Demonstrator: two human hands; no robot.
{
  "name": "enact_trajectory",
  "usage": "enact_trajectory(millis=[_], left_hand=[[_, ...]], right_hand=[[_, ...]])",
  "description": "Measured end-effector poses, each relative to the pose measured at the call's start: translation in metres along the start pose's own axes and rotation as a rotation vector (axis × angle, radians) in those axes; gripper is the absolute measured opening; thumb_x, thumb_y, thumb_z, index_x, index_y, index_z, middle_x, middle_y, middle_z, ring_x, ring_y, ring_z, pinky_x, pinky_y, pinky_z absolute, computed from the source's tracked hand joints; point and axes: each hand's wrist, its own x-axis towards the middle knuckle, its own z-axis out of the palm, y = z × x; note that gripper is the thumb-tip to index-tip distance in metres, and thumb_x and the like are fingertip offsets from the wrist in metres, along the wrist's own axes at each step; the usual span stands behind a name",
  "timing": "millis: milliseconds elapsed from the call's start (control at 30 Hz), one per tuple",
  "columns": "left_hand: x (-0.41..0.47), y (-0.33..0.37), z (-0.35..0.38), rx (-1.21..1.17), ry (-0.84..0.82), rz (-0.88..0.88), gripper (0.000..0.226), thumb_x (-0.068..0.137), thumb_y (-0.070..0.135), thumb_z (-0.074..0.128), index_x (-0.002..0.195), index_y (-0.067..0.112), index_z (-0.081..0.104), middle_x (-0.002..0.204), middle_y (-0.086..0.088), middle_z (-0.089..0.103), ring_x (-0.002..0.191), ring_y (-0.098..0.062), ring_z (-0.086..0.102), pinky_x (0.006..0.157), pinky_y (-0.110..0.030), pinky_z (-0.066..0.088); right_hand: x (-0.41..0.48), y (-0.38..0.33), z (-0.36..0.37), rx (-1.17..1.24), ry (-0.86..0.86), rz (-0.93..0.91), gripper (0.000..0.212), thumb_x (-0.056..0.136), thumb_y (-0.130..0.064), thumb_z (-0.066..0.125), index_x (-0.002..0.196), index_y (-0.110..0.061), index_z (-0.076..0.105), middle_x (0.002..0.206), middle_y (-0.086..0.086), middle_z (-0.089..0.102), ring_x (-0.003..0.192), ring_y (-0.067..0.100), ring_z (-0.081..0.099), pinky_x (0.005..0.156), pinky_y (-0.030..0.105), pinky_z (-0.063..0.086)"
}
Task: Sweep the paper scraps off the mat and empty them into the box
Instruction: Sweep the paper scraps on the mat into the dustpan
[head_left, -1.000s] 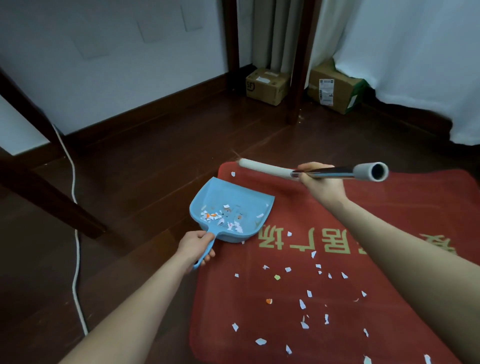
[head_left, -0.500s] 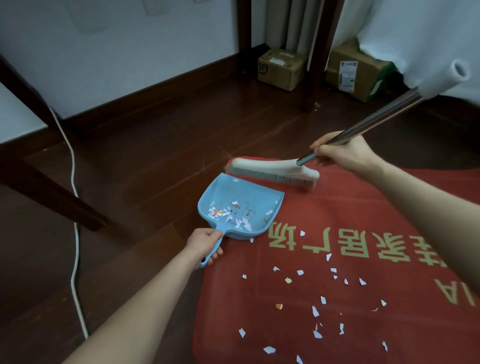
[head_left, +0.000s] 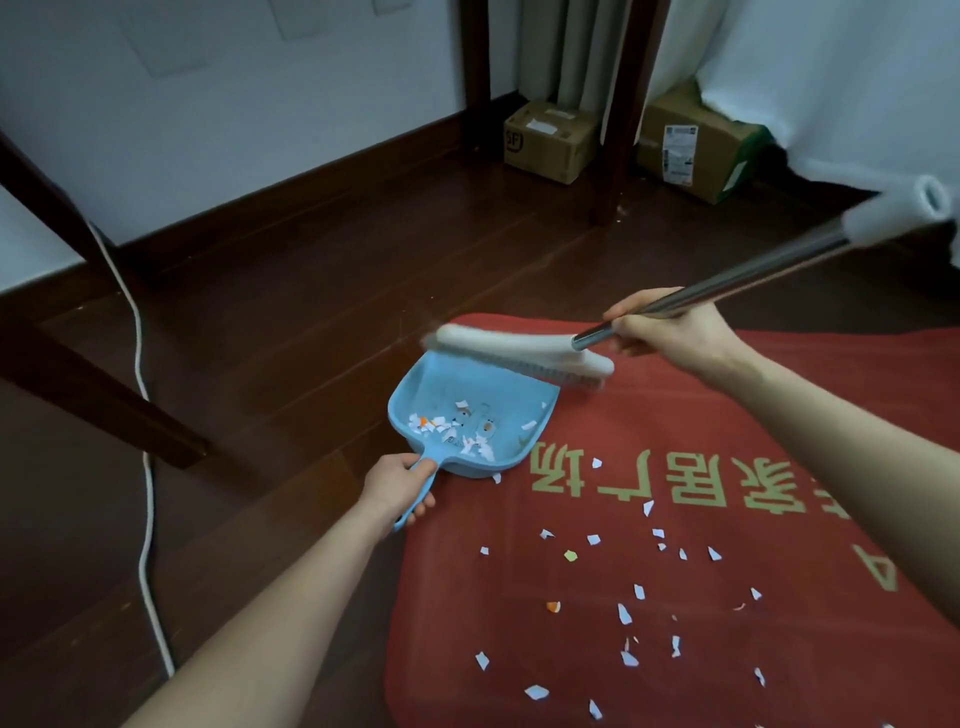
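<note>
Your left hand (head_left: 397, 486) grips the dustpan (head_left: 475, 415) handle; your right hand (head_left: 670, 332) holds the broom (head_left: 519, 351), bristles just beyond its fingers, over the pan's mouth.

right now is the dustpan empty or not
Not empty: a cluster of paper scraps lies at the back of the blue dustpan; its front part is bare.

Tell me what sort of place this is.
Probably a room in a home: dark wooden floor, white curtain, a red mat strewn with paper scraps, and cardboard boxes on the floor.
</note>
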Motion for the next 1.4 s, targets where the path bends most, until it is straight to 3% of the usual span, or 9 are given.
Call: enact_trajectory(millis=[267,400,533,633,800,1000,1067,1200,1400], left_hand=[[-0.025,0.014,-0.018,0.293,-0.145,0.168,0.018,0.093,0.021,0.051,0.093,0.021,0.069,0.052,-0.005,0.059,0.032,-0.012,0.043,0.034,-0.019,0.036],[-0.046,0.033,-0.008,0.395,-0.244,0.228,0.021,0.094,0.018,0.049,0.081,0.018,0.066,0.051,-0.006,0.058,0.031,-0.011,0.041,0.033,-0.018,0.034],[-0.089,0.055,0.036,0.589,-0.436,0.309,0.021,0.093,0.017,0.048,0.082,0.011,0.065,0.048,-0.004,0.057,0.032,-0.011,0.042,0.034,-0.018,0.034],[-0.099,0.063,0.050,0.637,-0.498,0.333,0.022,0.094,0.017,0.049,0.096,0.006,0.068,0.048,-0.003,0.059,0.030,-0.009,0.045,0.034,-0.017,0.036],[-0.128,0.063,0.093,0.815,-0.638,0.388,0.028,0.091,0.022,0.050,0.101,0.002,0.068,0.051,-0.002,0.061,0.036,-0.014,0.046,0.038,-0.020,0.039],[-0.144,0.057,0.129,0.949,-0.677,0.382,0.024,0.090,0.020,0.049,0.090,0.006,0.068,0.053,-0.004,0.062,0.032,-0.012,0.046,0.037,-0.019,0.038],[-0.142,0.055,0.132,0.955,-0.666,0.368,0.022,0.092,0.019,0.049,0.089,0.010,0.068,0.051,-0.001,0.062,0.033,-0.012,0.046,0.037,-0.019,0.039],[-0.137,0.055,0.132,0.963,-0.660,0.360,0.021,0.094,0.019,0.049,0.086,0.013,0.067,0.048,0.002,0.061,0.034,-0.013,0.045,0.037,-0.019,0.038],[-0.137,0.057,0.134,0.962,-0.654,0.370,0.024,0.094,0.019,0.050,0.100,0.007,0.070,0.045,0.004,0.060,0.032,-0.010,0.045,0.036,-0.019,0.038]], right_hand=[[-0.077,0.023,-0.065,-0.034,0.348,0.155,0.024,0.083,-0.004,0.058,0.095,-0.019,0.072,0.071,0.003,0.072,0.059,0.009,0.069,0.063,0.022,0.059],[-0.133,0.033,-0.096,0.031,0.496,0.236,0.015,0.083,-0.008,0.059,0.085,-0.014,0.073,0.073,0.007,0.073,0.068,0.023,0.072,0.065,0.029,0.059],[-0.231,0.048,-0.142,0.036,0.735,0.303,0.011,0.080,-0.013,0.061,0.075,-0.015,0.072,0.067,0.006,0.074,0.063,0.020,0.073,0.064,0.030,0.059],[-0.256,0.054,-0.149,-0.010,0.734,0.356,0.018,0.082,-0.008,0.056,0.070,-0.015,0.068,0.062,0.001,0.073,0.054,0.010,0.070,0.056,0.023,0.057],[-0.332,0.078,-0.169,-0.175,0.862,0.518,0.022,0.071,-0.026,0.050,0.066,-0.017,0.069,0.063,-0.004,0.074,0.072,0.014,0.073,0.083,0.041,0.059],[-0.342,0.102,-0.136,-0.250,0.742,0.715,0.052,0.057,-0.045,0.035,0.071,-0.009,0.070,0.072,0.010,0.073,0.080,0.033,0.070,0.086,0.041,0.055],[-0.330,0.103,-0.119,-0.102,0.712,0.663,0.041,0.062,-0.041,0.039,0.065,-0.011,0.067,0.067,0.009,0.073,0.074,0.030,0.072,0.081,0.042,0.058],[-0.311,0.094,-0.117,0.275,0.817,0.508,0.015,0.082,-0.009,0.058,0.068,-0.010,0.061,0.070,0.021,0.072,0.057,0.025,0.072,0.056,0.032,0.059],[-0.331,0.103,-0.145,-0.068,0.828,0.472,0.013,0.070,-0.025,0.051,0.071,-0.015,0.060,0.065,0.001,0.073,0.065,0.020,0.072,0.073,0.044,0.060]])
